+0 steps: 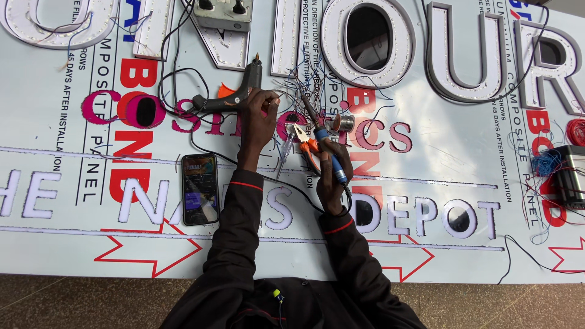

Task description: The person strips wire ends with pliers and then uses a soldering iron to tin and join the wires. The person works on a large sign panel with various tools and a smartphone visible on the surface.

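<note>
Soldering iron (329,157), blue-handled, pen-gripped in the closed right hand (334,176), tip angled to eleven o'clock into the thin wires (291,85), sits mid-sign panel (426,164). Left hand (259,119) pinches those wires steady. Glue gun (234,91) lies at ten o'clock; phone (200,189) at eight.

Your right hand (332,167) grips a blue-handled soldering iron (323,143), its tip angled up toward a tangle of thin wires (298,85). Your left hand (259,119) reaches into those wires, pinching them just beside the black glue gun (234,94). Orange-handled pliers (306,141) lie between your hands, and a spool of solder (344,123) sits near the iron. A phone (200,189) with a lit screen rests on the sign panel (439,158) left of your left sleeve.
</note>
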